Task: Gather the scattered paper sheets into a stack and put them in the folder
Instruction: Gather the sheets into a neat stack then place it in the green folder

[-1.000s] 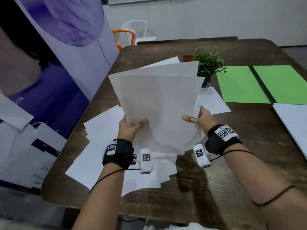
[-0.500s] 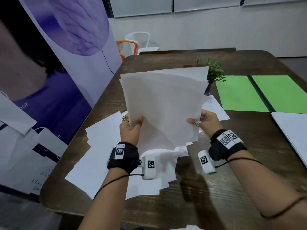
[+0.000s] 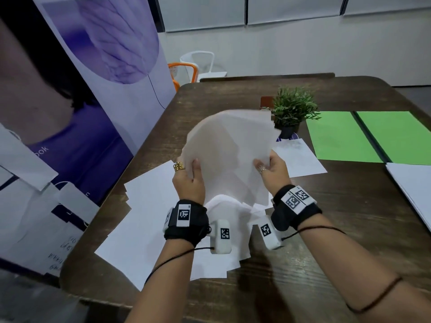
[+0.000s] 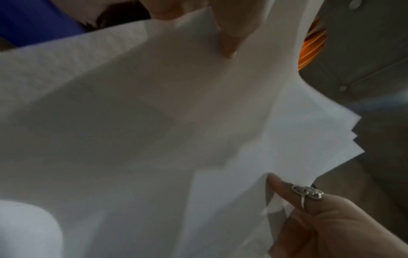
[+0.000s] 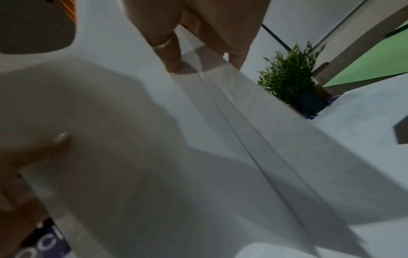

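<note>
Taking the potted plant (image 3: pixel 293 110) as the landmark: far to its left stands a purple printed banner (image 3: pixel 98 73) at the tabletop (image 3: pixel 349 229) edge, and nearer, left of and in front of the plant, loose paper sheets (image 3: pixel 149 220) lie overlapping on the dark wood. Just left of the plant and raised off the tabletop is the held bundle of paper sheets (image 3: pixel 229 157), fanned and uneven at its top edge, blurred in the head view. The left hand (image 3: pixel 187 180) grips the bundle's left edge, thumb in front and fingers curled behind; the right hand (image 3: pixel 272 167) pinches its right edge, the ringed thumb (image 4: pixel 287 190) pressed on the front. Directly in front of the plant one more sheet (image 3: pixel 300 157) lies flat. To the plant's right the green folder (image 3: pixel 368 136) lies open on the tabletop, and right of and in front of it sits a white paper stack (image 3: pixel 412 187).
</note>
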Available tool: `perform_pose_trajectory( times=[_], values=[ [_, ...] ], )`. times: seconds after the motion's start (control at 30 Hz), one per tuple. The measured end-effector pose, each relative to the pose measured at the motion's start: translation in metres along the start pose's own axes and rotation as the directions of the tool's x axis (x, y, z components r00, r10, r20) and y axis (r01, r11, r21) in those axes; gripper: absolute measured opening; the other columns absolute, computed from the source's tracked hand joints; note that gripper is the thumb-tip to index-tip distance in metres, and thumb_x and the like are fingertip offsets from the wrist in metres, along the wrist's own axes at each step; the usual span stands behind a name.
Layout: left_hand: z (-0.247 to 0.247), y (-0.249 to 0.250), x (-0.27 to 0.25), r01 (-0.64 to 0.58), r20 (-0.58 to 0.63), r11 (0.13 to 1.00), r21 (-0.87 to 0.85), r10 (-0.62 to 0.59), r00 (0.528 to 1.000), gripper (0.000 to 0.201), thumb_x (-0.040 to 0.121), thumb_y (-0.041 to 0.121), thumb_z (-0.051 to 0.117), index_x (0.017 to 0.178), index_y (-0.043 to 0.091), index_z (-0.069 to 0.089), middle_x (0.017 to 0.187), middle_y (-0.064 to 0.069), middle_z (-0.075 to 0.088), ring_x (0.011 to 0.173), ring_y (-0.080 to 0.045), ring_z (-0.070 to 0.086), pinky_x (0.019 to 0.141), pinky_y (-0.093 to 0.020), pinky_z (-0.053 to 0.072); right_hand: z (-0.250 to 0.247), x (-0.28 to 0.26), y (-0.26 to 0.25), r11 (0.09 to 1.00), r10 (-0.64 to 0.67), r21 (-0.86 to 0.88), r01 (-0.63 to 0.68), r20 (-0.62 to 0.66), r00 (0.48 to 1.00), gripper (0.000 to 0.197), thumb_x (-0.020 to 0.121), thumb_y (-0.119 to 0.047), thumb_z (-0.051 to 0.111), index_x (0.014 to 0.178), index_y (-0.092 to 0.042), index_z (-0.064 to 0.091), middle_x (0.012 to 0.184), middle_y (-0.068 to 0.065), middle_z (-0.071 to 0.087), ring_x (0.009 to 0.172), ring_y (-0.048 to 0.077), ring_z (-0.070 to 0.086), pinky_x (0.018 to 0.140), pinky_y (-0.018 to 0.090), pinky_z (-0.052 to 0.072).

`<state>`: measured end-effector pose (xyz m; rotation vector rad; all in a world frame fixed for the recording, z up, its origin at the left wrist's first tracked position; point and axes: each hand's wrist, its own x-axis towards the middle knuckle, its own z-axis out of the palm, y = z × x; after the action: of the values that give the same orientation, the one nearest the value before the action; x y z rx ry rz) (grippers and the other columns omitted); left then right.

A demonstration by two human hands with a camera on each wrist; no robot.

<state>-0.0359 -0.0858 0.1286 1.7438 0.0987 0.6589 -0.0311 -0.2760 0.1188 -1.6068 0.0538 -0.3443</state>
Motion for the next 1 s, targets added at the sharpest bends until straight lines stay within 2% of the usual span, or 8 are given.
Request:
perform_pose_trajectory(
  times=[0.13,0.3,0.43,0.53,0.63,0.77,0.93,1.0],
  values=[
    [-0.011,-0.002,0.004,0.045,0.062,0.995,-0.087,-0.040,0.997,0.039,0.085,0.032,0.067,0.119,0.017,0.055,0.100,0.006,0.065,0.091,-0.002,0.062,0.085,-0.021,0.049,-0.003,0.000,-0.010,0.970,0.028,0.240,-0.033,0.025,0.999,0.036,0.075,0.011,0.067,0.101,-0.011,0.057,0.084,-0.009,0.072,0.082,0.005,0.066,0.078,0.022,0.054],
    [-0.017,-0.007,0.001,-0.003,0.073,1.000,0.002,0.002,0.997,0.032,0.089,0.021,0.064,0.115,0.004,0.057,0.090,0.007,0.061,0.087,-0.005,0.061,0.076,-0.015,0.043,0.002,-0.007,-0.003,0.980,0.126,0.148,-0.134,0.062,0.990,0.032,0.074,0.010,0.069,0.100,-0.004,0.059,0.093,0.009,0.068,0.071,0.006,0.065,0.072,0.027,0.053],
    [-0.016,0.016,0.002,-0.151,0.038,0.988,0.023,0.150,0.988,0.011,0.095,0.021,0.053,0.105,0.026,0.052,0.083,0.021,0.055,0.074,0.012,0.055,0.070,-0.018,0.046,0.011,-0.003,-0.023,0.984,0.026,0.178,-0.029,0.020,0.999,0.025,0.082,0.007,0.064,0.103,-0.005,0.058,0.101,0.006,0.064,0.079,0.008,0.062,0.070,0.013,0.052],
    [-0.019,0.021,0.002,-0.141,0.033,0.990,-0.024,0.142,0.989,0.021,0.097,0.035,0.043,0.114,0.023,0.044,0.091,0.022,0.057,0.080,0.015,0.057,0.072,-0.012,0.049,0.005,0.001,-0.026,0.983,-0.088,0.166,0.081,0.035,0.996,0.042,0.078,0.008,0.067,0.108,-0.015,0.050,0.101,-0.003,0.063,0.088,0.004,0.062,0.076,0.014,0.050],
    [-0.023,-0.006,-0.007,-0.076,0.094,0.997,0.010,0.075,0.993,0.042,0.094,0.029,0.054,0.130,0.012,0.040,0.109,0.009,0.058,0.099,0.001,0.059,0.077,-0.006,0.042,-0.004,-0.002,0.003,1.000,0.014,0.015,-0.016,0.110,0.994,0.055,0.074,0.001,0.074,0.115,-0.020,0.044,0.112,-0.001,0.060,0.103,0.012,0.060,0.088,0.026,0.051],
    [-0.019,-0.045,-0.028,0.019,0.164,0.992,0.128,-0.040,0.986,0.031,0.096,0.020,0.051,0.121,0.000,0.052,0.106,-0.008,0.061,0.102,-0.031,0.057,0.073,-0.007,0.031,0.000,-0.018,0.052,0.970,0.219,-0.138,-0.198,0.160,0.962,0.032,0.086,0.003,0.059,0.111,-0.013,0.049,0.110,0.009,0.062,0.112,0.035,0.057,0.095,0.045,0.048],
    [-0.014,-0.038,-0.019,0.063,0.052,0.997,-0.049,-0.060,0.997,0.013,0.089,0.039,0.047,0.095,0.029,0.052,0.092,0.003,0.060,0.088,-0.021,0.058,0.079,-0.024,0.046,0.006,-0.011,0.032,0.984,0.176,-0.044,-0.174,0.071,0.982,0.046,0.075,0.003,0.073,0.111,-0.009,0.048,0.097,-0.002,0.061,0.088,0.011,0.061,0.073,0.009,0.050],
    [-0.018,-0.038,-0.015,0.104,0.018,0.986,-0.127,-0.103,0.995,0.001,0.094,0.030,0.053,0.095,0.031,0.053,0.095,0.001,0.061,0.090,-0.019,0.060,0.085,-0.031,0.048,0.000,-0.010,0.028,0.977,0.201,0.063,-0.206,0.071,0.977,0.061,0.064,0.001,0.082,0.111,-0.009,0.046,0.096,-0.005,0.063,0.085,0.005,0.061,0.076,0.016,0.052]
  ],
)
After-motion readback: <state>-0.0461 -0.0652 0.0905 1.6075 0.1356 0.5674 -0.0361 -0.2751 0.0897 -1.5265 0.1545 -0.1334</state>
